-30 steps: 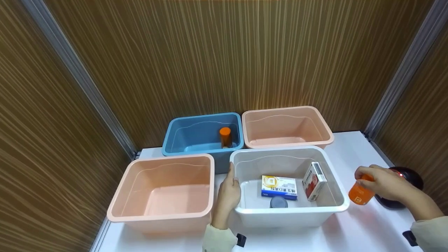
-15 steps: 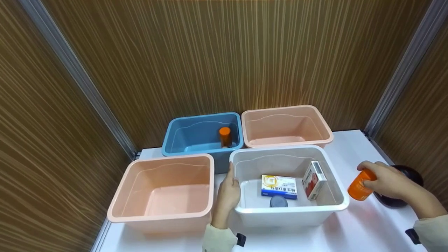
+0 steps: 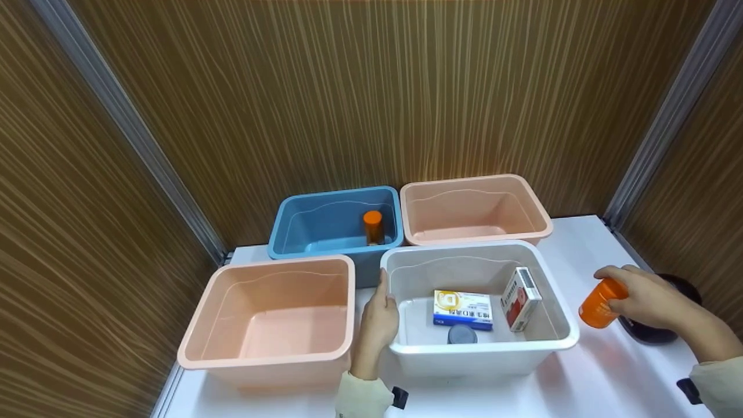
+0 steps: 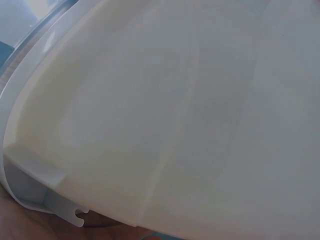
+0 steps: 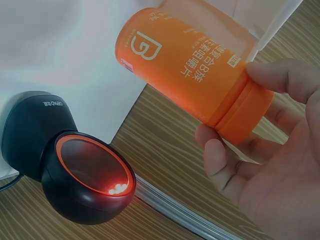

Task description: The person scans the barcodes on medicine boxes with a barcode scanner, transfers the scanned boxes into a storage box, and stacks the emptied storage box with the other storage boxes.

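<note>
My right hand (image 3: pixel 650 295) holds an orange pill bottle (image 3: pixel 602 305) by its cap end, tilted, with thumb and fingers round it. In the right wrist view, the bottle's printed label (image 5: pixel 170 55) shows, and its base points up and left. My left hand (image 3: pixel 380 322) grips the left side of the white bin (image 3: pixel 464 349) at the rim. The left wrist view is filled mostly by the white bin wall (image 4: pixel 150 110), with part of the hand under the rim. Inside the bin lie a blue-and-white box (image 3: pixel 462 309), a red-and-white box (image 3: pixel 520 299) and a grey lid (image 3: pixel 462 335).
A black scanner (image 5: pixel 90 170) glows red beside the orange bottle. Behind the white bin stand a blue bin (image 3: pixel 325 223), with an orange-capped bottle (image 3: pixel 373 226) in it, and a pink bin (image 3: pixel 464 203). Another pink bin (image 3: pixel 267 363) stands left. Wood-pattern panels (image 3: pixel 371 87) enclose the table.
My right hand has moved slightly up and right with the orange bottle, turning it so the bottle tilts more. The left hand stays on the white bin.
</note>
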`<control>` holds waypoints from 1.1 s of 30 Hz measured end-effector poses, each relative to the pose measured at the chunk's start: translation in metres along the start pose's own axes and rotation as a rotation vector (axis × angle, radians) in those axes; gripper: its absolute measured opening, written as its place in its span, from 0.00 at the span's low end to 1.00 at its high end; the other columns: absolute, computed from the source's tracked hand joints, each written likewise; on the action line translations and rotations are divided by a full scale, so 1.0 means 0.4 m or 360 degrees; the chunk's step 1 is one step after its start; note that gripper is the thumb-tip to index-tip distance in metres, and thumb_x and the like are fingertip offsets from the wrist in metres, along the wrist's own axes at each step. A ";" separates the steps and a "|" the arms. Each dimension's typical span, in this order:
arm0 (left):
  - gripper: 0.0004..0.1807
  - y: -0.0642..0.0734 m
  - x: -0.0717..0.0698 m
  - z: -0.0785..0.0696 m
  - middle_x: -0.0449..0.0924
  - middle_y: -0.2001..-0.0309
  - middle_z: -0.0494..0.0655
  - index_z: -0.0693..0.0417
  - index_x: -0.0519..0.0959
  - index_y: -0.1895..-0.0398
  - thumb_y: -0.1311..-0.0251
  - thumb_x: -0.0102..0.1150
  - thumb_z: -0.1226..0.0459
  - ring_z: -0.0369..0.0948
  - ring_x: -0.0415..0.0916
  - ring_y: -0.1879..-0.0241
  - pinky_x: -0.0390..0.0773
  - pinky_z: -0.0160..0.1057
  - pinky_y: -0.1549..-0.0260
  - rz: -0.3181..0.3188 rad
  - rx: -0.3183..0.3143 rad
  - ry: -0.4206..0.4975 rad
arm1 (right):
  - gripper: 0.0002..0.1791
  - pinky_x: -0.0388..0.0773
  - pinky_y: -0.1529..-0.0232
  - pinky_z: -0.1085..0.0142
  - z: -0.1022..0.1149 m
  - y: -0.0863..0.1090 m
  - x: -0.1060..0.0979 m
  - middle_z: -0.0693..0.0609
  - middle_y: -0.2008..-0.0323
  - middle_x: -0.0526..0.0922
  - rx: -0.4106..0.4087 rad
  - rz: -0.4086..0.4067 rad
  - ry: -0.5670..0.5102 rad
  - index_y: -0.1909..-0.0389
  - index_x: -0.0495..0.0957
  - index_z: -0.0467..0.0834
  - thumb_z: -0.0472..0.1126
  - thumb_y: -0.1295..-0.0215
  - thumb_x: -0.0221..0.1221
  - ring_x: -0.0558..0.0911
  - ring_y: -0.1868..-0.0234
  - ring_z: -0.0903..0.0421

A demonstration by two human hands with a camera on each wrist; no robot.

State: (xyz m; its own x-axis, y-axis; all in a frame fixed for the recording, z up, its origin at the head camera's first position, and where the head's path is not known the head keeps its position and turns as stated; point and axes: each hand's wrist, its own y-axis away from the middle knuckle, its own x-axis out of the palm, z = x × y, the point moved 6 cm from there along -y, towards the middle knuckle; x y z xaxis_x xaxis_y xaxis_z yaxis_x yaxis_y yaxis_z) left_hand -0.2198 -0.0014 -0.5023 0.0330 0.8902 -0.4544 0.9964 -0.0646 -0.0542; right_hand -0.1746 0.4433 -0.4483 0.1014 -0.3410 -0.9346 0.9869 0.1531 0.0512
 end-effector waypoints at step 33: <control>0.33 0.000 0.002 0.004 0.54 0.22 0.50 0.50 0.48 0.18 0.22 0.42 0.66 0.54 0.55 0.26 0.60 0.60 0.33 0.0033 -0.0046 -0.0002 | 0.27 0.69 0.73 0.59 0.179 -0.026 -0.197 0.40 0.59 0.78 -0.0270 -0.0628 0.0089 0.39 0.76 0.40 0.40 0.39 0.70 0.75 0.68 0.47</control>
State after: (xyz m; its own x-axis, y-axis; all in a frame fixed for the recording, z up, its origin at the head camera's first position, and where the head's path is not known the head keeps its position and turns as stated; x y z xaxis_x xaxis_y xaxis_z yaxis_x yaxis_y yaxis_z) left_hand -0.2198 -0.0015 -0.5041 0.0537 0.8881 -0.4564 0.9974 -0.0701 -0.0191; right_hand -0.1840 0.4022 -0.3499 -0.2914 -0.3538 -0.8888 0.9135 0.1730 -0.3683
